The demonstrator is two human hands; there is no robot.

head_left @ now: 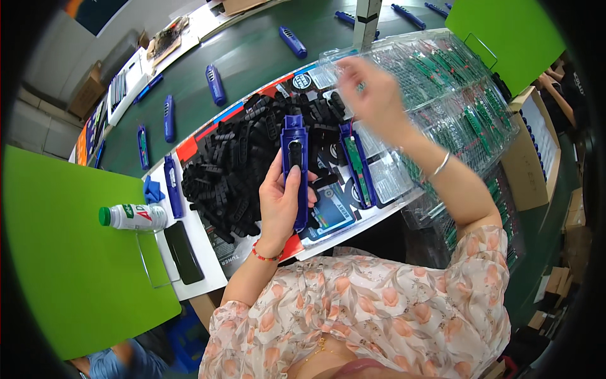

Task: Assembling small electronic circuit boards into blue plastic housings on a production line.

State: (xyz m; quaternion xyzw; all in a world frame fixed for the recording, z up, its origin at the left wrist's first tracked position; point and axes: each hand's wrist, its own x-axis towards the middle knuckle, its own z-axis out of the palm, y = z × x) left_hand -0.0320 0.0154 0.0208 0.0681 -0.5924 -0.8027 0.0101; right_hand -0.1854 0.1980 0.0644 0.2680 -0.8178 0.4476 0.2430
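My left hand (279, 197) is closed around a long blue plastic casing (294, 134), held upright over the worktop. Its thumb presses near a black rubber insert (295, 153) inside the casing. My right hand (374, 95) is raised by the near edge of the clear trays, smeared by motion, so its fingers and anything in them cannot be made out. Between the hands and trays lies another blue casing (368, 201) with a green circuit board (357, 165) in it. A big heap of black rubber pieces (230, 155) spreads to the left of the held casing.
Clear plastic trays (420, 104) of green circuit boards are stacked at right, beside a cardboard box (527, 170). Blue casings (215, 85) lie spaced along the green belt (246, 57). At left, a white bottle (136, 216) and a dark phone (184, 252) sit near a green panel (82, 252).
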